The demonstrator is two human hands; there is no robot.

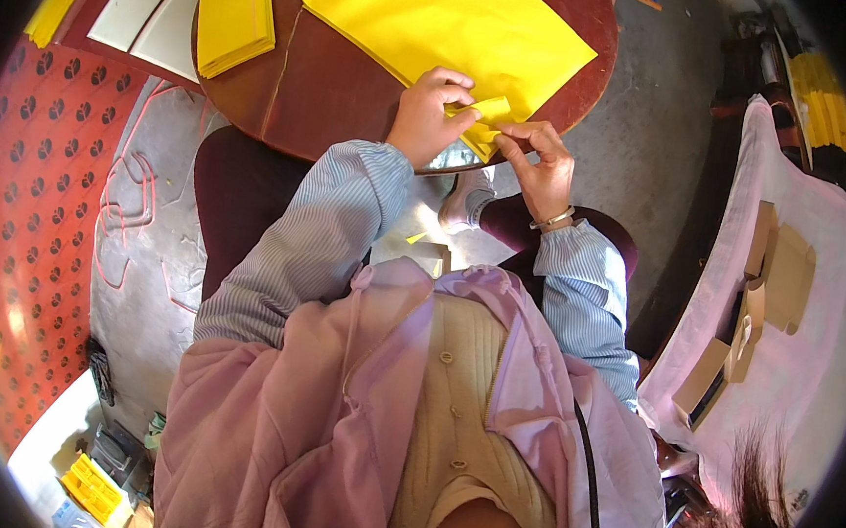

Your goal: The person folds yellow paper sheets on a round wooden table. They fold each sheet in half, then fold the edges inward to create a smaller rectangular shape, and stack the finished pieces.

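The yellow sheet (449,30) lies directly beyond your fingers on the round tabletop (329,86), with one corner pointing back toward you. At that corner a small folded flap (494,110) sits right between your hands. Your left hand (431,117) comes at it from the left, fingers curled with the thumb against the fold; your right hand (545,170) pinches its near right end between thumb and forefinger. Both are touching it, so neither is nearer. The sheet's far end leaves the view, so you can't judge its long axis. Left of your fingers and apart, a narrow yellow stack (237,11) points lengthwise away from you.

Well to the right of your fingers, open cardboard boxes (790,280) rest on a pink cloth (742,188); you can't make out their contents. Far behind your left fingers stands a yellow basket (95,491), contents also unclear.
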